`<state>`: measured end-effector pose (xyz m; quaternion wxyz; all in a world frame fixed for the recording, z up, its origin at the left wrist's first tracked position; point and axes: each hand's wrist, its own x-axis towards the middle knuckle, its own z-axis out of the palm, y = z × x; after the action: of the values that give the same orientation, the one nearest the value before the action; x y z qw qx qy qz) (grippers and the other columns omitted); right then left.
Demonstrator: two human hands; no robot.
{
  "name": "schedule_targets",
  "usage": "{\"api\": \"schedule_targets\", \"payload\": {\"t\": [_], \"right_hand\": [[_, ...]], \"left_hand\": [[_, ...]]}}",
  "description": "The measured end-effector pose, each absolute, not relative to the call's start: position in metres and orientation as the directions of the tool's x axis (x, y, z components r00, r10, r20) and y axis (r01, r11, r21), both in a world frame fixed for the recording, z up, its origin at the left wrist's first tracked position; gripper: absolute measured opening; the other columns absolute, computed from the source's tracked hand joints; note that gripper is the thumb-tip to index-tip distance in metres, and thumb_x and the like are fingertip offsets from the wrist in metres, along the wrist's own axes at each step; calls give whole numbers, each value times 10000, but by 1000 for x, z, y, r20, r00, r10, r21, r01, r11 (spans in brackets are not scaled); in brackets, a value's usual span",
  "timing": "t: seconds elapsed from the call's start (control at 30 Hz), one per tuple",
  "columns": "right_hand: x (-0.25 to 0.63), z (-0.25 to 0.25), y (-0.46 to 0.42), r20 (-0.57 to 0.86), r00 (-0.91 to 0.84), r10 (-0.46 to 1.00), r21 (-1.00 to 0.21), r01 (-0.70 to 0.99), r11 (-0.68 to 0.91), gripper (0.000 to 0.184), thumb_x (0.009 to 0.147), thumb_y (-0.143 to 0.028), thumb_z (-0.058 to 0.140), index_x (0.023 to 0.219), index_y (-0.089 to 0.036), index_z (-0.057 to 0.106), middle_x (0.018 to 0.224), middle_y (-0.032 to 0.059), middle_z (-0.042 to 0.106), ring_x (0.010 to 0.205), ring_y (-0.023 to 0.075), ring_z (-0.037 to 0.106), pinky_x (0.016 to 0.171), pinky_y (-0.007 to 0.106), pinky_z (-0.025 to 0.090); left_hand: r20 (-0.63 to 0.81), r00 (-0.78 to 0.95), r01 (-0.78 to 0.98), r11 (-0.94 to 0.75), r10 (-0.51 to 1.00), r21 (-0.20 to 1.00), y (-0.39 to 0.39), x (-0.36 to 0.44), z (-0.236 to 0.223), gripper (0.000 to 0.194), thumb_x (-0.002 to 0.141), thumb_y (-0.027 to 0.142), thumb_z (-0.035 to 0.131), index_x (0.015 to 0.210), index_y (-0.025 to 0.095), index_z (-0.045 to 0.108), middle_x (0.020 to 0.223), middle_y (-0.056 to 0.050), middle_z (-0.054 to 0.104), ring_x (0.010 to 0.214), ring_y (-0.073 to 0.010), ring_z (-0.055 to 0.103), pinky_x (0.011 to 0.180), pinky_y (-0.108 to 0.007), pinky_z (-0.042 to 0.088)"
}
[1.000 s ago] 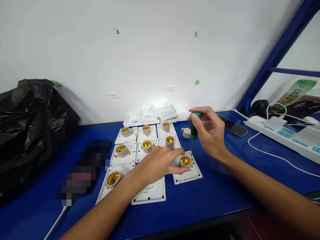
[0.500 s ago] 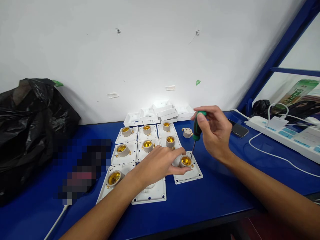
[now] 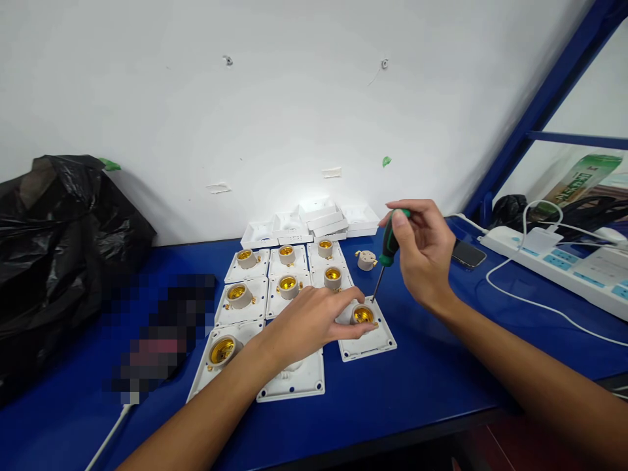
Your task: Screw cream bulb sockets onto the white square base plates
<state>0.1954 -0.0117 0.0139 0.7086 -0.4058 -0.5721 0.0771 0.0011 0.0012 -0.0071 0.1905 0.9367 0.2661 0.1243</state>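
My right hand [image 3: 424, 245] is closed round the green and black handle of a screwdriver [image 3: 389, 245]. Its shaft slants down, and the tip is beside a ceramic lamp socket [image 3: 363, 316] with a brass-coloured threaded inside. That socket sits on a square white plate [image 3: 375, 345]. Thumb and fingers of my left hand [image 3: 318, 317] grip the socket from both sides. Left of it, more white plates carry lamp sockets [image 3: 288, 286], laid in rows. My left forearm partly covers the front plate [image 3: 309, 386]. A loose lamp socket [image 3: 366, 260] lies behind the working plate.
White square frames [image 3: 321, 212] are piled against the wall. A black plastic bag [image 3: 63, 261] stands left, near a blurred-out dark object [image 3: 161, 340] with a white cable. To the right are a phone [image 3: 468, 254], a white power strip [image 3: 554, 261] and cables on the blue table [image 3: 417, 392].
My right hand has risen slightly and the screwdriver leans more to the right at its handle. My left hand stays on the socket. The whole view has shifted a little.
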Motion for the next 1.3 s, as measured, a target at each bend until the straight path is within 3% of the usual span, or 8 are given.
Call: {"api": "schedule_targets", "payload": {"t": [0.23, 0.47, 0.67, 0.9, 1.2, 1.3], "right_hand": [[189, -1, -14, 700, 148, 699, -703, 311, 639, 141, 981, -344, 617, 1079, -258, 667, 887, 6, 649, 782, 141, 629, 606, 282, 543], [191, -3, -12, 671, 135, 729, -734, 261, 627, 150, 978, -359, 622, 1077, -254, 668, 858, -7, 636, 705, 121, 603, 569, 271, 530], [195, 7, -10, 744, 218, 631, -665, 340, 665, 109, 967, -304, 635, 1040, -242, 687, 859, 9, 672, 791, 140, 650, 604, 267, 531], [197, 16, -10, 775, 339, 533, -630, 358, 689, 113, 974, -290, 616, 1037, -226, 684, 834, 15, 671, 753, 137, 651, 588, 275, 507], [198, 15, -8, 735, 415, 536, -663, 278, 695, 163, 977, -383, 609, 1031, -244, 675, 835, 24, 667, 782, 164, 665, 638, 323, 533], [198, 13, -7, 724, 404, 559, -677, 267, 685, 167, 984, -387, 595, 1042, -248, 668, 836, 22, 663, 771, 158, 658, 626, 314, 523]], "left_hand": [[142, 832, 453, -805, 536, 383, 3, 1, -9, 428, 955, 627, 580, 1067, 225, 677, 570, 84, 349, 480, -100, 378, 512, -246, 288], [166, 833, 441, -814, 528, 377, 3, 1, -10, 408, 952, 617, 592, 1032, 225, 671, 563, 90, 326, 470, -96, 371, 500, -238, 285], [164, 827, 446, -805, 538, 390, 2, 1, -9, 391, 943, 603, 616, 1056, 234, 676, 560, 94, 319, 474, -95, 353, 496, -235, 275], [155, 827, 440, -795, 540, 417, 3, 0, -10, 422, 948, 625, 595, 1065, 227, 674, 561, 89, 336, 486, -97, 342, 519, -252, 284], [108, 827, 458, -772, 552, 440, 3, 0, -9, 450, 949, 645, 576, 1098, 229, 664, 555, 90, 331, 494, -109, 334, 526, -260, 265], [89, 831, 462, -770, 550, 440, 3, 0, -9, 469, 890, 642, 663, 1111, 228, 666, 569, 93, 345, 500, -108, 342, 529, -259, 255]]}}
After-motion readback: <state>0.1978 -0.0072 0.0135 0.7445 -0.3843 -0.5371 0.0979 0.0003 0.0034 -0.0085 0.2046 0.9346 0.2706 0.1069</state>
